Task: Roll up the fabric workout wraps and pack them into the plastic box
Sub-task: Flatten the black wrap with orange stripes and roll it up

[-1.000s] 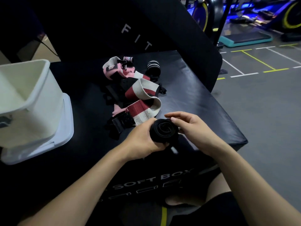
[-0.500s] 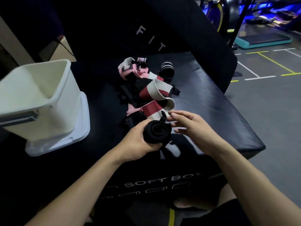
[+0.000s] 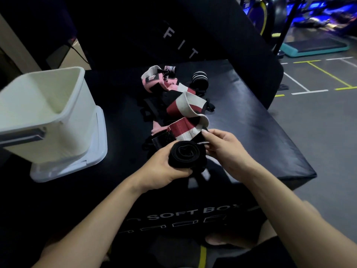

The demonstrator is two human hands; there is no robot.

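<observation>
Right hand (image 3: 228,151) now against coiled black wrap (image 3: 185,154)

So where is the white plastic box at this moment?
In the head view, the white plastic box stands at the left on the black soft box, left of the wrap pile and apart from both hands.

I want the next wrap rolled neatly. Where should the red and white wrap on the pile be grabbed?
Probably by its near free end, the flat red and white flap of the red and white wrap lying just beyond the right hand. Pinch it from the near side with thumb and fingers: it lies flat and uncovered, while the far part loops into the pile.
</observation>
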